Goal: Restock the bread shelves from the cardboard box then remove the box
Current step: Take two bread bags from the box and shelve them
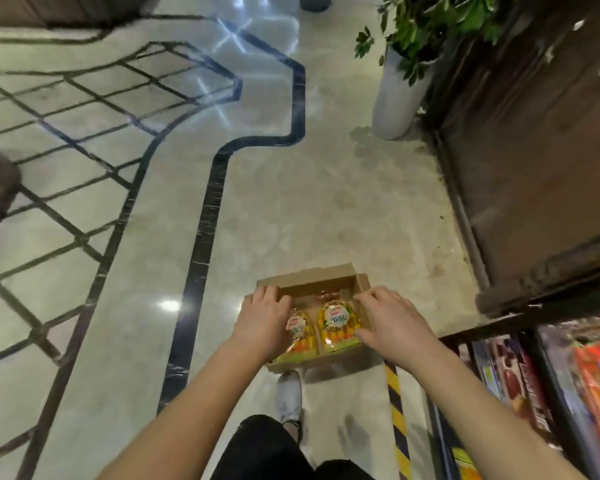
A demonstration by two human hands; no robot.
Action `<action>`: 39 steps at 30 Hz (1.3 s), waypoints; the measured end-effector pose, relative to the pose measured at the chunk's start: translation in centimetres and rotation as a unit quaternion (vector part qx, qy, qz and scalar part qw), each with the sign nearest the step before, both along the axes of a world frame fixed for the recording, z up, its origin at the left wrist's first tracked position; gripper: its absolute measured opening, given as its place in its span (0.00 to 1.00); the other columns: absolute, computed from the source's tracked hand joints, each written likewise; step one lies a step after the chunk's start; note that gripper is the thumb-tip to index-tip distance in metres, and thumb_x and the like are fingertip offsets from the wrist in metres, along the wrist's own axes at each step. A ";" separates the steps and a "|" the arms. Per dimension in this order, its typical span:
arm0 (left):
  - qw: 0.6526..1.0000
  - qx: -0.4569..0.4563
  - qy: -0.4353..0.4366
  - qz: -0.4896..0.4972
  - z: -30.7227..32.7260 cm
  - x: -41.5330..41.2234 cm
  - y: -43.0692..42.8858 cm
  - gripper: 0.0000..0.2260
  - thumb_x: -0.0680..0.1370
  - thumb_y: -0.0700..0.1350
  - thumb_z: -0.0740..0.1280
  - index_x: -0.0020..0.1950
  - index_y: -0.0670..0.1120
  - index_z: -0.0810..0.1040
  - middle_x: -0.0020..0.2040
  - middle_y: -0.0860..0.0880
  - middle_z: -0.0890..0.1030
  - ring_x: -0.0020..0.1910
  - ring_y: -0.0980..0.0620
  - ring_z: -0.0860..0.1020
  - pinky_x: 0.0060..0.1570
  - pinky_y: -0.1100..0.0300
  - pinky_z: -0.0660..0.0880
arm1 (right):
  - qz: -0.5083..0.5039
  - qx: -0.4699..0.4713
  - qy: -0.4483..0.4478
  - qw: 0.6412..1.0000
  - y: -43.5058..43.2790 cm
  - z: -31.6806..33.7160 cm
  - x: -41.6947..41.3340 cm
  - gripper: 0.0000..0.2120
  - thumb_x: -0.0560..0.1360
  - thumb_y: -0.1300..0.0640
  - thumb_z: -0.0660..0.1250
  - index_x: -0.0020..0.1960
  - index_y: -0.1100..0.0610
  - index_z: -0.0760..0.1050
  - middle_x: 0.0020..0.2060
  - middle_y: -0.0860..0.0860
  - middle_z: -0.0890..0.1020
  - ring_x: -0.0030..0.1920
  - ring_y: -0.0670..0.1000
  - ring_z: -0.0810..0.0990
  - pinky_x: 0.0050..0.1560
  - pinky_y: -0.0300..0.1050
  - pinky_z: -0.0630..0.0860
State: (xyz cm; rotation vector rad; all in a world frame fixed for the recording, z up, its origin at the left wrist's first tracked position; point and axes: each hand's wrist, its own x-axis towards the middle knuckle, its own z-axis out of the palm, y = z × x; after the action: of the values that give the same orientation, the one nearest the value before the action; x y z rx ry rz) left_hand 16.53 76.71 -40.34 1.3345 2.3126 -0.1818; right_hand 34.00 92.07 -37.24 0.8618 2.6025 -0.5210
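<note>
Right of the cardboard box (305, 276), low & close, stand the bread shelves (510, 372), already carrying some pkts. Box looks held clear of the floor, open top up, straight ahead of the person. Both hands are on it: left hand (262, 323) curls its fingers over the box's left wall, right hand (394, 320) over the right wall, thumb against a pack. Right hand is nearer the shelves, so prob. the one to pass stock across. Inside the box, two yellow bread packs (336, 325) lie side by side, long axes pointing away from the person. Something else sits behind them, unclear. Under the box is a polished stone floor (291, 202) w/ dark inlay lines. Beyond the box & to its right is a white plant pot (394, 98). Just below the box, one shoe (288, 396).
</note>
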 end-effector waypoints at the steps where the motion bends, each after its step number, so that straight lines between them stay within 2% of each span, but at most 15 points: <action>1: 1.000 -0.007 -0.007 0.004 -0.6 -0.8 0.5 0.24 0.79 0.56 0.67 0.73 0.49 0.70 0.75 0.44 0.67 0.76 0.42 0.63 0.73 0.48 0.64 | 0.002 -0.002 -0.006 1.000 0.6 -0.5 -0.9 0.30 0.79 0.46 0.68 0.78 0.49 0.65 0.72 0.49 0.71 0.71 0.52 0.70 0.72 0.50 0.69; 5: 0.999 -0.028 -0.032 0.022 -3.2 -3.7 2.5 0.24 0.79 0.56 0.67 0.73 0.50 0.70 0.76 0.45 0.66 0.76 0.42 0.63 0.74 0.47 0.64 | 0.009 -0.023 -0.031 0.999 3.3 -3.1 -3.4 0.28 0.79 0.46 0.68 0.77 0.50 0.66 0.70 0.49 0.72 0.69 0.52 0.71 0.69 0.50 0.70; 12: 0.991 -0.067 -0.077 0.089 -10.2 -5.5 5.1 0.24 0.79 0.54 0.68 0.73 0.49 0.70 0.73 0.46 0.69 0.73 0.43 0.66 0.68 0.49 0.71 | 0.003 -0.086 -0.043 0.995 8.3 -10.8 -5.5 0.27 0.80 0.48 0.68 0.77 0.49 0.66 0.71 0.49 0.71 0.69 0.51 0.72 0.68 0.48 0.71; 17: 0.978 -0.107 -0.121 0.134 -19.9 -4.8 7.2 0.25 0.79 0.55 0.70 0.73 0.49 0.70 0.72 0.44 0.70 0.71 0.42 0.68 0.67 0.48 0.72 | -0.010 -0.115 -0.059 0.992 11.4 -21.6 -5.2 0.28 0.81 0.49 0.66 0.79 0.51 0.64 0.72 0.51 0.70 0.71 0.52 0.70 0.70 0.50 0.70; 21: 0.972 -0.139 -0.124 0.142 -29.4 -4.5 7.6 0.24 0.79 0.55 0.69 0.73 0.50 0.71 0.71 0.44 0.71 0.69 0.42 0.69 0.65 0.49 0.72 | -0.008 -0.100 -0.054 0.994 12.3 -31.3 -4.7 0.25 0.78 0.52 0.70 0.73 0.54 0.71 0.63 0.52 0.76 0.63 0.54 0.76 0.60 0.48 0.74; 24: 0.967 -0.169 -0.128 0.142 -36.3 -4.4 7.1 0.26 0.78 0.54 0.70 0.75 0.50 0.70 0.73 0.43 0.70 0.71 0.42 0.68 0.68 0.49 0.71 | -0.008 -0.105 -0.086 0.991 12.5 -37.9 -4.7 0.23 0.78 0.53 0.71 0.71 0.53 0.72 0.62 0.53 0.76 0.59 0.54 0.77 0.53 0.48 0.75; 32: 0.957 -0.221 -0.135 0.130 -52.5 -5.5 5.8 0.28 0.78 0.55 0.71 0.76 0.49 0.68 0.72 0.41 0.69 0.72 0.39 0.68 0.67 0.45 0.73 | -0.006 -0.096 -0.141 0.985 13.1 -52.8 -3.9 0.26 0.80 0.47 0.69 0.75 0.51 0.69 0.71 0.54 0.72 0.70 0.56 0.72 0.67 0.53 0.71; 35: 0.943 -0.205 -0.170 0.201 -56.9 -5.8 5.7 0.34 0.77 0.54 0.73 0.78 0.47 0.62 0.72 0.40 0.68 0.71 0.39 0.69 0.67 0.43 0.74 | -0.012 -0.108 -0.150 0.983 13.3 -56.2 -3.7 0.25 0.80 0.48 0.68 0.75 0.52 0.68 0.71 0.54 0.70 0.68 0.57 0.73 0.67 0.54 0.72; 39: 0.877 -0.160 -0.229 0.391 -62.1 -6.1 5.3 0.45 0.73 0.54 0.78 0.81 0.45 0.56 0.76 0.39 0.65 0.74 0.38 0.69 0.71 0.42 0.70 | -0.020 -0.120 -0.152 0.981 13.6 -59.5 -4.0 0.25 0.80 0.48 0.68 0.75 0.50 0.67 0.71 0.52 0.70 0.70 0.55 0.71 0.69 0.53 0.73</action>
State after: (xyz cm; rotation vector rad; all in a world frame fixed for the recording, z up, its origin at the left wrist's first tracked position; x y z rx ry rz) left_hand 10.40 82.00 -102.47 0.1822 2.0893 0.0205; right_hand 30.01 105.70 -96.78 0.8397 2.1992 -0.6438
